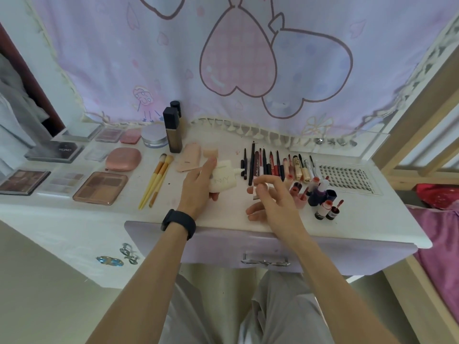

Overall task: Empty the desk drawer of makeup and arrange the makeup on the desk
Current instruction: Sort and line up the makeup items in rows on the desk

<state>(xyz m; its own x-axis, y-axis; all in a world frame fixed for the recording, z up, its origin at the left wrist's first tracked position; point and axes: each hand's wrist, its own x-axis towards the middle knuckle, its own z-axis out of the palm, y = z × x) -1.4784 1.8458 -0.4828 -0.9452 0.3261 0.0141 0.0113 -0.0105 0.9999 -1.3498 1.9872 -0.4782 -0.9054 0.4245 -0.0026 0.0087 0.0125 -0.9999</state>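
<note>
Trousers: grey, 6 o'clock, below the desk.
Drawer: lilac front under the desk edge, 6 o'clock; cannot tell if fully closed.
Left hand: fingers and thumb curled round a cream tube, desk centre.
Right hand: near the left, not touching; thumb and forefinger pinch a small pale item.
Palettes: 9 o'clock.
Brushes: 10 o'clock.
Pencils: row, 1 o'clock.
Lip tints: cluster, 3 o'clock.

Matt tabletop, glossy plastic
The pink compact is gleaming smooth; the cloth curtain is looking matt.
</note>
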